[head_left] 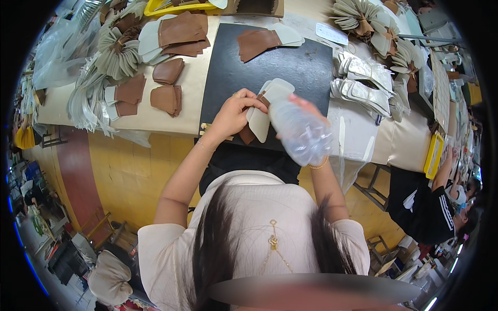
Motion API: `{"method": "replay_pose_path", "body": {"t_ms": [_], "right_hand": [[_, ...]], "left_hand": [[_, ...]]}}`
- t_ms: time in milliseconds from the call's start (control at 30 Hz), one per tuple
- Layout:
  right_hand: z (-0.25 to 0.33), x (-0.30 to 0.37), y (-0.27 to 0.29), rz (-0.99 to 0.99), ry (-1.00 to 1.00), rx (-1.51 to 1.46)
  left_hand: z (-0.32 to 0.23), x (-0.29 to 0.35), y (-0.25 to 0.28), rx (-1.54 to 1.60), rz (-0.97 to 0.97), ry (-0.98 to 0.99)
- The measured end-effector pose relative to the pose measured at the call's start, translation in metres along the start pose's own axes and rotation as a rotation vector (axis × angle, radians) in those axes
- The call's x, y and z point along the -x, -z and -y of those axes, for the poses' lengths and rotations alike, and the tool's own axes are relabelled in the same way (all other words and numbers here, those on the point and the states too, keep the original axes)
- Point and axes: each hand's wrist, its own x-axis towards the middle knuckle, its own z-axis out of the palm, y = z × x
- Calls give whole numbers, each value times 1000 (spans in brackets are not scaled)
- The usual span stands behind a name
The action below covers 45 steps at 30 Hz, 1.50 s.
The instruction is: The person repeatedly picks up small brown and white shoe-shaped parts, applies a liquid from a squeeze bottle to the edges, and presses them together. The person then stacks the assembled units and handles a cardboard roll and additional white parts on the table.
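My left hand [234, 113] pinches a small set of leather pieces [261, 124], pale flat ones with brown parts, over the black work mat [223, 67]. Its thumb and fingertips press on their edge. In my right hand [309, 107] is a soft, clear plastic bottle [302, 132], tilted with its upper end close to the pale pieces. Motion blurs the bottle and that hand, and the bottle's tip cannot be made out. Farther back on the mat lies a fan of brown leather pieces [258, 43] with pale ends.
Stacks of brown pieces [181, 31] and pale fanned bundles [115, 57] lie at left. Silvery-white bundles [363, 85] sit right of the mat. A yellow tray [176, 7] stands at the back. Another person's arm [443, 168] shows at far right.
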Motion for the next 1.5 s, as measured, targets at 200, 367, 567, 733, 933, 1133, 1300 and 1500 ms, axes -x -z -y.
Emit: {"method": "replay_pose_path", "body": {"t_ms": [200,367,567,733,933,1133,1300,1500], "right_hand": [[-2,-7,6,-340,-233,-442],[5,-20,-14,-9,92,238],[1,-38,-2,-448,-203,19],[6,-36,-15,-95,118,343],[-7,-55,21,-587,-202,49],[10,-47,36,-648,-196,-70],[13,-34,37,-641,-202,-229],[4,2,7,-98,-168,3]], "left_hand": [[-1,-2,2,57,63,62],[-2,-3,2,41,49,69],[-2,0,0,21,45,38],[-5,-4,-2,24,30,34],[-13,1,-3,113,-2,145],[-7,-1,-8,170,-30,80],[-1,-2,-6,75,11,40],[-4,0,-5,-8,-22,-28]]}}
